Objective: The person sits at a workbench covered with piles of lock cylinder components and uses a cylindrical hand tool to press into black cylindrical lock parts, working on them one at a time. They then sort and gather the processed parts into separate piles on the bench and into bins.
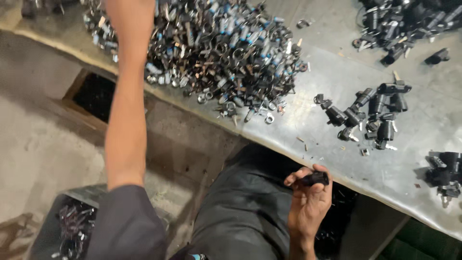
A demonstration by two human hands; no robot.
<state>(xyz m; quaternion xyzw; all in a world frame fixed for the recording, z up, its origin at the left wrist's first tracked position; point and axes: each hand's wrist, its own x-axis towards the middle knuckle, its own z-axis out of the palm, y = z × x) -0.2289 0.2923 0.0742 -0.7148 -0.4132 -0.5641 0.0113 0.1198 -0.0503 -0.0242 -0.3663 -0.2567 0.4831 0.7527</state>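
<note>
oddly, left hand cropped, fingers unseen; right hand (309,200) fingers clamp a black cylinder (315,179).

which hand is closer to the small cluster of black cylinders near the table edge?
Right. The right hand sits just below the table edge, under the cluster of black cylinders, gripping one black part. The left arm reaches far left, its hand out of frame.

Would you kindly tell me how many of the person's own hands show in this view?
1. The right hand sits low by the table edge, pinching a small black part. The left arm reaches up; its hand is hidden beyond the frame.
</note>
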